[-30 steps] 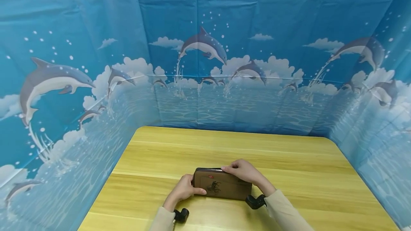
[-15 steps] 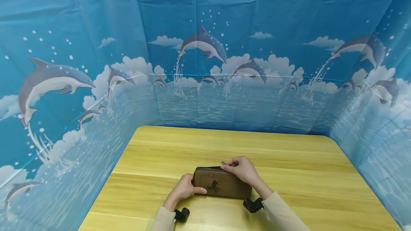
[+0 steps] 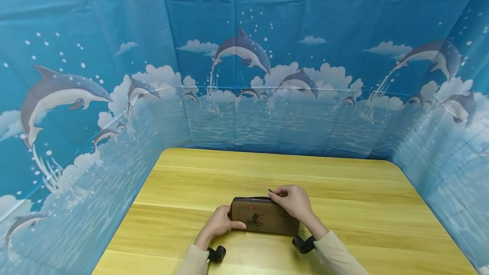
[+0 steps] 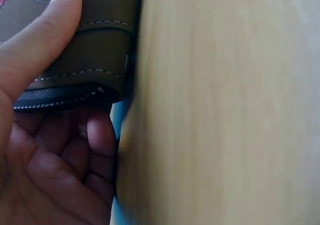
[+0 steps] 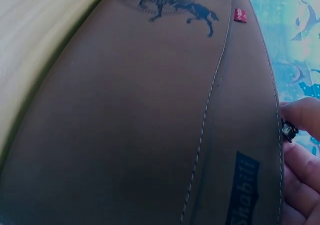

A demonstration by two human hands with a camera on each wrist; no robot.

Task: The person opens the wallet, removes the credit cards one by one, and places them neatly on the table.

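A brown wallet with a zip along its top stands on its long edge on the table. A dark horse print and a small red tag mark its front. My left hand grips the left end, thumb on the front face and fingers behind. In the left wrist view, the zip's teeth run round the wallet's corner beside the palm. At the top edge, right of the middle, my right hand pinches the zip pull, whose dark tip pokes out past the fingers. The metal slider shows between those fingers in the right wrist view.
The wooden table spreads around the wallet. A blue curtain printed with dolphins encloses the back and both sides. Black wrist cameras are strapped at the cuffs.
My right hand has shifted slightly right along the wallet's top edge, and the tip of the zip pull has come into sight above its fingers. The left hand keeps its grip in place.
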